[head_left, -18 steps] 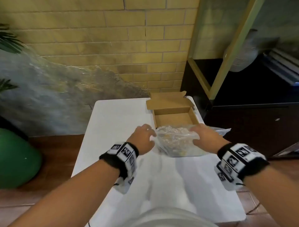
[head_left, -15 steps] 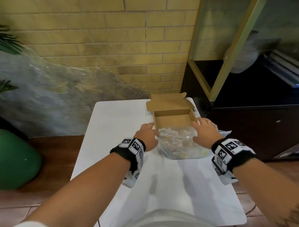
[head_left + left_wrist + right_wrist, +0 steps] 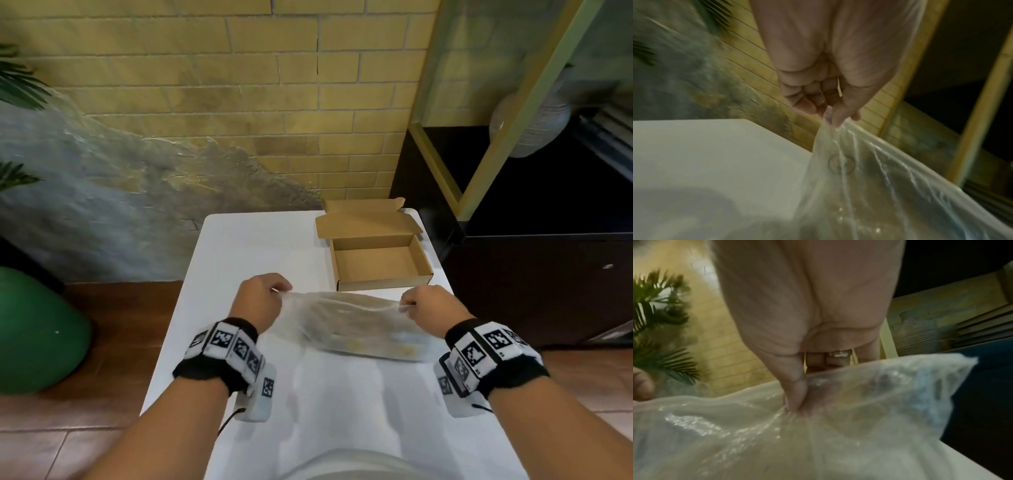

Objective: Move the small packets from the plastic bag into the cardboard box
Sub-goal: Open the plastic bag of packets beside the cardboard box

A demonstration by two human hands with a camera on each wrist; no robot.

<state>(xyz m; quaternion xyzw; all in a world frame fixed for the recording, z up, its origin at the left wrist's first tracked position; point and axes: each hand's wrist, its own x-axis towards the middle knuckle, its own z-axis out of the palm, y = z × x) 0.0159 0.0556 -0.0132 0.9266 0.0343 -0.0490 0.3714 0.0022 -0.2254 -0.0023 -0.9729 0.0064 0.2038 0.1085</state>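
The shallow brown cardboard box (image 3: 380, 263) sat open on the white surface (image 3: 246, 246) with nothing visible inside, its lid flap folded back toward the wall. Just in front of it, the clear crinkled plastic bag (image 3: 346, 322) was stretched wide, blurred yellowish small packets (image 3: 376, 344) lying inside, the left hand (image 3: 260, 301) and right hand (image 3: 431, 308) each pinching one end of it

I read this as an indoor corner of a home or café, not a lab. Yellow brick wall (image 3: 239, 85) with worn grey plaster beyond my hands, terracotta floor tiles (image 3: 41, 452) below my left hand (image 3: 262, 301), palm fronds (image 3: 17, 85) and green pot (image 3: 34, 329) far left, dark cabinet (image 3: 548, 281) right of my right hand (image 3: 433, 310).
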